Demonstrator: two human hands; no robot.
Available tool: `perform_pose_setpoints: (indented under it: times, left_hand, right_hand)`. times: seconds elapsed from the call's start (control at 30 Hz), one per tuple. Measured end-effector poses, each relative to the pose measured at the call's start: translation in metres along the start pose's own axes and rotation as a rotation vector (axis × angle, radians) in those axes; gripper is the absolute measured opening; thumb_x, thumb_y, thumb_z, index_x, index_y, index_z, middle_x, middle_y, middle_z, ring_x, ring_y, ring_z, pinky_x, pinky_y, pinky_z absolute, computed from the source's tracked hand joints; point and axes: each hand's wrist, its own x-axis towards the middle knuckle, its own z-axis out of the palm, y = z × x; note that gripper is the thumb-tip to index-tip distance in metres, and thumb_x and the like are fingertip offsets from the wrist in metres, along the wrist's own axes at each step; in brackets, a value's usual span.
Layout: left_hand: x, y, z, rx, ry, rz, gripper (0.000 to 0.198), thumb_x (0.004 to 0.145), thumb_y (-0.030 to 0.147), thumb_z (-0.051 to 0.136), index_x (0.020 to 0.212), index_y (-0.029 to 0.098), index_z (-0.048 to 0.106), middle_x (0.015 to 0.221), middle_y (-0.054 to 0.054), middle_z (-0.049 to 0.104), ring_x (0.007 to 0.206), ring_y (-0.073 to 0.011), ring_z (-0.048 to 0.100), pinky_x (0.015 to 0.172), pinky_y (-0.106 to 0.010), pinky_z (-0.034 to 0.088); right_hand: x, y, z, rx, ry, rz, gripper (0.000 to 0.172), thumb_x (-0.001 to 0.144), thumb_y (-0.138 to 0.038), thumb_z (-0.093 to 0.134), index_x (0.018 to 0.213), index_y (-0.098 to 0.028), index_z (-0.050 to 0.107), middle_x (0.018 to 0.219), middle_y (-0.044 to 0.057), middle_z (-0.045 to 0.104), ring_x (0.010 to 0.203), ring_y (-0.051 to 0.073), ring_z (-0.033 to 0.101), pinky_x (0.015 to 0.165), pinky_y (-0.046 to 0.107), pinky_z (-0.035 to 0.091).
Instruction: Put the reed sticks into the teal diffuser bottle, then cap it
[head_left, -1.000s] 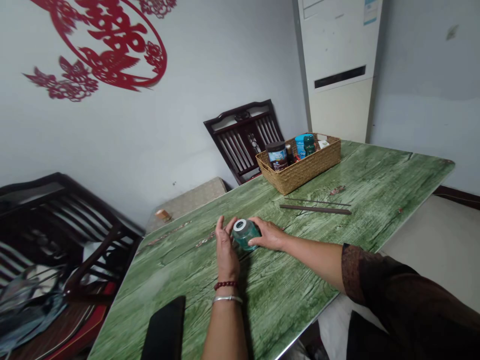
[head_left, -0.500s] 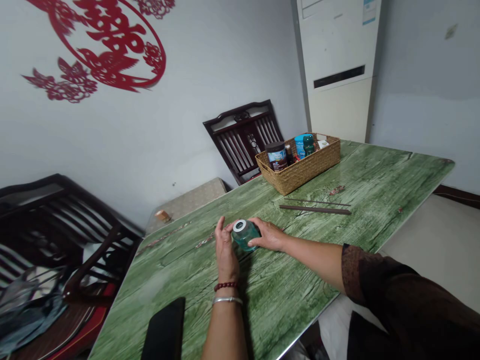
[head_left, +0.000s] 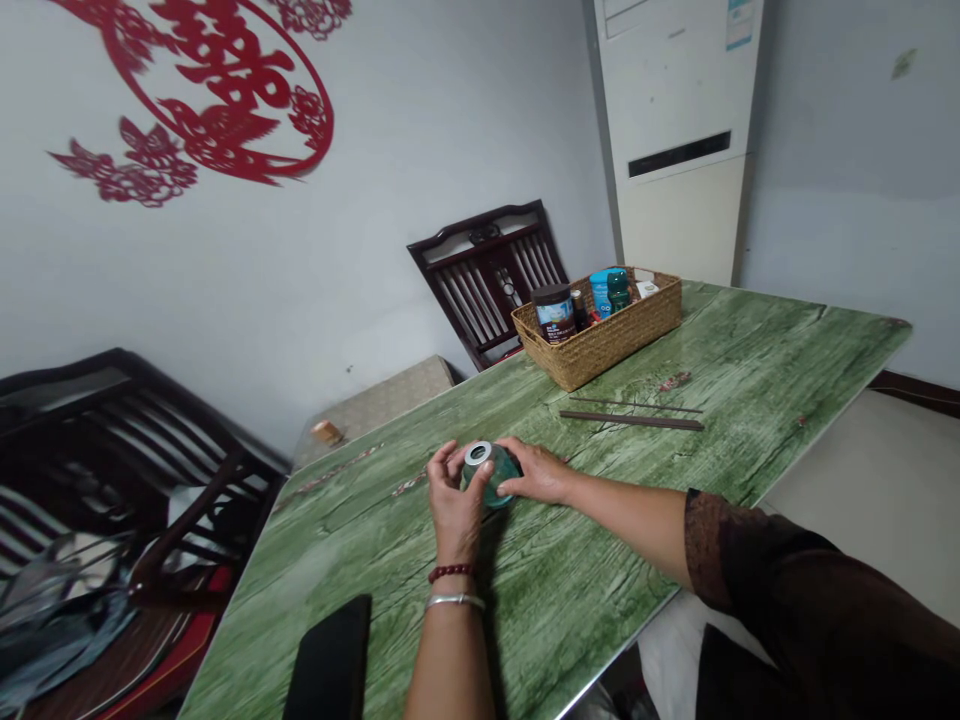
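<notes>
A teal glass bottle with a silver ring-shaped collar and a dark hole in its top sits between my hands over the table. My right hand grips its right side, thumb across the front. Around the left side curls my left hand, its thumb on the near side by the collar and its other fingers behind. A red bead bracelet and a silver bangle circle my left wrist. Beyond the bottle to the right, several thin dark sticks lie on the tabletop.
The green marbled table spreads under my arms. A woven basket with jars and bottles stands at the back. A black phone-like slab lies at front left. Dark wooden chairs stand behind and left; a small orange-brown object rests beyond the table.
My left thumb has come across onto the near side of the bottle, and the left fingers have curled in around it. The bottle has tilted slightly; my right hand keeps its hold.
</notes>
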Motion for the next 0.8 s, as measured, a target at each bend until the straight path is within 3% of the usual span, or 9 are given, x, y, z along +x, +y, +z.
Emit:
perform_pose_setpoints:
  times: [0.23, 0.43, 0.6, 0.7, 0.8]
  left_hand:
    - [0.004, 0.008, 0.0, 0.095, 0.178, 0.103, 0.054, 0.059, 0.033, 0.084, 0.102, 0.022, 0.052, 0.098, -0.001, 0.059, 0.092, -0.0168, 0.061, 0.089, -0.034, 0.047]
    - [0.014, 0.013, -0.033, 0.235, 0.395, 0.095, 0.06, 0.06, 0.036, 0.083, 0.109, 0.021, 0.051, 0.096, -0.001, 0.059, 0.083, -0.016, 0.061, 0.084, -0.036, 0.049]
    - [0.014, 0.016, -0.054, 0.595, 0.277, 0.022, 0.044, 0.062, 0.034, 0.077, 0.103, 0.02, 0.066, 0.088, -0.005, 0.061, 0.082, -0.0236, 0.061, 0.09, -0.048, 0.047]
    - [0.011, 0.014, -0.059, 0.702, 0.232, 0.03, 0.038, 0.062, 0.028, 0.074, 0.099, 0.021, 0.072, 0.082, -0.007, 0.06, 0.097, -0.0313, 0.059, 0.099, -0.055, 0.04]
    - [0.006, 0.011, -0.062, 0.95, 0.179, -0.105, 0.042, 0.067, 0.029, 0.071, 0.108, 0.023, 0.071, 0.097, -0.013, 0.064, 0.113, -0.0375, 0.054, 0.101, -0.059, 0.037]
  right_hand:
    - [-0.003, -0.005, -0.002, -0.007, -0.061, -0.012, 0.073, 0.069, -0.033, 0.081, 0.133, -0.022, 0.047, 0.112, 0.006, 0.066, 0.104, 0.025, 0.063, 0.087, 0.034, 0.046]
    - [-0.002, -0.004, -0.001, 0.012, -0.064, 0.002, 0.074, 0.067, -0.034, 0.083, 0.132, -0.023, 0.048, 0.113, 0.005, 0.066, 0.106, 0.025, 0.063, 0.089, 0.034, 0.046]
    - [-0.003, -0.003, 0.0, 0.0, -0.061, -0.004, 0.076, 0.068, -0.034, 0.082, 0.134, -0.023, 0.047, 0.114, 0.006, 0.066, 0.105, 0.025, 0.064, 0.088, 0.034, 0.047]
    - [-0.003, -0.003, 0.0, -0.005, -0.055, -0.007, 0.076, 0.067, -0.033, 0.082, 0.133, -0.022, 0.048, 0.114, 0.007, 0.067, 0.105, 0.025, 0.064, 0.089, 0.035, 0.047]
    - [-0.003, -0.005, -0.001, 0.0, -0.061, 0.007, 0.076, 0.067, -0.032, 0.082, 0.134, -0.022, 0.048, 0.115, 0.008, 0.067, 0.107, 0.026, 0.064, 0.09, 0.035, 0.047]
